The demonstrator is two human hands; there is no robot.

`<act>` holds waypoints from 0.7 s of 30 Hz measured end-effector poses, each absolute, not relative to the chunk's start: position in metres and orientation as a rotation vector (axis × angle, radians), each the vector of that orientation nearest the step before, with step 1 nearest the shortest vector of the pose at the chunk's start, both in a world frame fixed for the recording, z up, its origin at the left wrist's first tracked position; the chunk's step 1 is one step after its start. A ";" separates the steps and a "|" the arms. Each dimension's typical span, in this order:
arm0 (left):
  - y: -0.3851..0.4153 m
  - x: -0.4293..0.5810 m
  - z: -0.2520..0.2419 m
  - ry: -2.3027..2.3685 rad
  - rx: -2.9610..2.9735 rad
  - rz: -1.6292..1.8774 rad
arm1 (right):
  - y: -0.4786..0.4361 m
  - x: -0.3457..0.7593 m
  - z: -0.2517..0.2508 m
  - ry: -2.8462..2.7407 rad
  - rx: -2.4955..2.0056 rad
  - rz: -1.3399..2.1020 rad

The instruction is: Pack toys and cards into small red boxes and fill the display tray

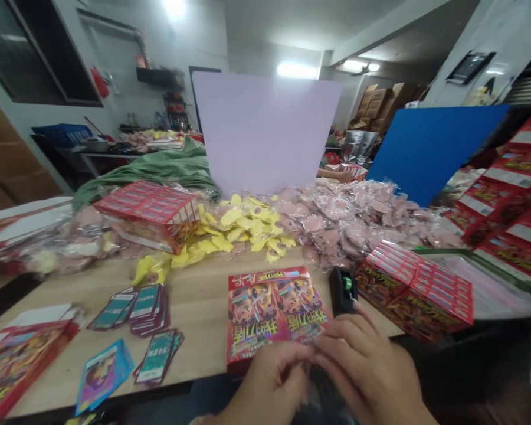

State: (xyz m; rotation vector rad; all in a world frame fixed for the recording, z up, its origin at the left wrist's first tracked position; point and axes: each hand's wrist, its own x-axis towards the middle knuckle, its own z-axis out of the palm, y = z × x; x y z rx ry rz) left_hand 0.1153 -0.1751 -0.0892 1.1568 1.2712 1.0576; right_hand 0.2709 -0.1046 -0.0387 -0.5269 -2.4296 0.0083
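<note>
- Red printed pack (272,310): flat on desk (194,295), near front edge
- Left hand (269,383), right hand (363,369): curled together at pack's near edge; hold unclear
- Tape dispenser (343,289): just right of pack
- Card stacks (148,310): left of pack, open desk between

- The left hand (268,383) is bare, with nothing worn on it that I can see from here.
- The right hand (363,369) is bare too, and its fingers (338,336) end in short, neatly trimmed nails.
- Dark trousers (212,407), possibly denim, show below the hands, though the light is too dim down there to make out any seams or pockets.
- A small patterned edge (200,420) shows by the left wrist, too cut off to tell whether it's a cuff.
</note>
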 end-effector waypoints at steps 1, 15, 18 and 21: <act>-0.173 0.117 -0.089 1.264 1.215 1.055 | -0.105 0.264 -0.040 -2.410 -0.534 0.026; -0.164 0.110 -0.067 1.455 1.645 0.930 | -0.104 0.248 -0.060 -2.392 -0.653 -0.017; -0.166 0.108 -0.070 1.423 1.499 1.000 | -0.100 0.253 -0.055 -2.345 -0.679 0.019; -0.166 0.107 -0.071 1.362 1.279 0.990 | -0.100 0.257 -0.048 -2.351 -0.545 0.113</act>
